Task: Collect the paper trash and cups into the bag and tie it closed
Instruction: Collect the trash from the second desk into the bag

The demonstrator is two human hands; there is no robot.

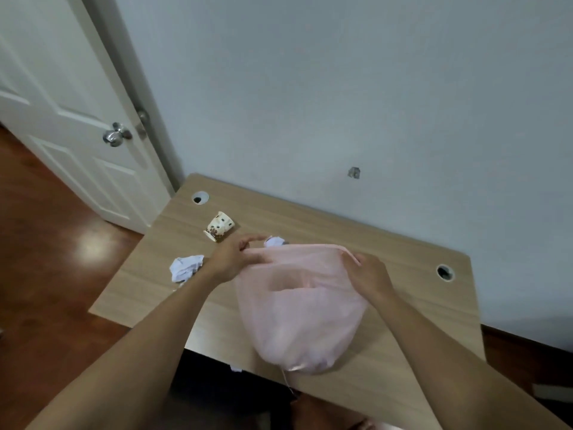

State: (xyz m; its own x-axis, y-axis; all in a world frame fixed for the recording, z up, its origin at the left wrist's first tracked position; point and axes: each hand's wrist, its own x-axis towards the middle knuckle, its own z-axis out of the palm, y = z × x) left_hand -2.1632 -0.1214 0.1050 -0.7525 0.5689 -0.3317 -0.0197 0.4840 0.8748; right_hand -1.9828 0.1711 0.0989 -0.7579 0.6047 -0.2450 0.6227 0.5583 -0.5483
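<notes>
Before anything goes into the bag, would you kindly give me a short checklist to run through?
1. Left hand grips the pink bag at its rim: ok.
2. Right hand grips the opposite side of the rim: ok.
3. Bag mouth open wide enough to drop things in: cannot tell.
4. Paper cup collected: not ok. It lies on its side on the table.
5. Crumpled paper collected: not ok. It sits on the table beside the left hand.
6. Second paper wad collected: not ok. It lies just beyond the bag's rim.
</notes>
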